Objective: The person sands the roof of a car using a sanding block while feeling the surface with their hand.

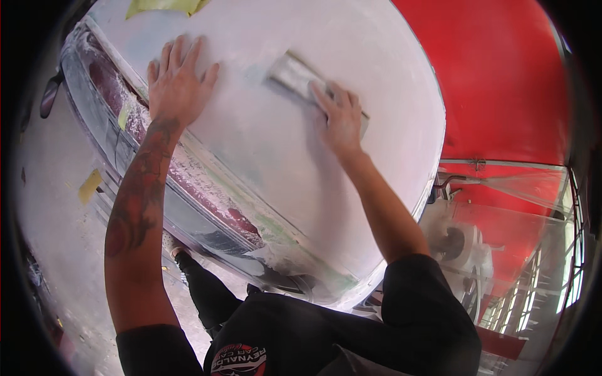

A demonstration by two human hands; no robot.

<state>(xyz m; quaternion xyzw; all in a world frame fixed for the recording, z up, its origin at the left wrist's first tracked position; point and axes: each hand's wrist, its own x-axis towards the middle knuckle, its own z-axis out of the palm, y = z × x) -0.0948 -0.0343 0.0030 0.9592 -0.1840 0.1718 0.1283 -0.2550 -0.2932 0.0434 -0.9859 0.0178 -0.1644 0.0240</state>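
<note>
My right hand (342, 122) is closed around a long, flat, pale sanding block (292, 74), which lies against a whitish car roof panel (263, 163). The block is slightly blurred and slants from upper left to lower right. Its lower end is partly covered by my fingers. My left hand (179, 88) rests flat on the same panel near its left edge, fingers spread, holding nothing. Faint bluish and pinkish patches show through the panel's dull surface.
Along the panel's left side runs a dusty maroon strip (232, 219) above dark side windows. Yellow masking material (166, 5) sits at the top, with another yellow piece (89, 186) at left. At right are a big red surface (501, 81) and a white machine (461, 247) behind clear sheeting.
</note>
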